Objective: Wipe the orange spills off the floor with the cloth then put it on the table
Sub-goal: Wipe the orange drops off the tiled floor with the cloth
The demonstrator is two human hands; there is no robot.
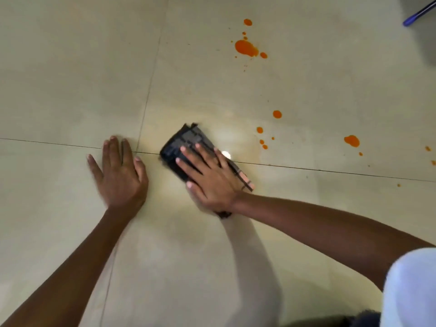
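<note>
A dark checked cloth (pixel 186 142), folded, lies on the pale tiled floor near the middle of the head view. My right hand (pixel 210 178) presses flat on it with fingers spread. My left hand (pixel 120 173) rests flat and open on the bare tile just left of the cloth, holding nothing. Orange spills dot the floor to the right: a large blot (pixel 246 48) far up, small drops (pixel 262 138) just right of the cloth, and another blot (pixel 352 140) further right. A faint wet smear (pixel 250 147) shows beside the cloth.
Dark grout lines (pixel 330 170) cross the tiles under the hands. A blue pen-like object (pixel 417 14) lies on a grey surface at the top right corner. My white sleeve (pixel 410 286) fills the bottom right.
</note>
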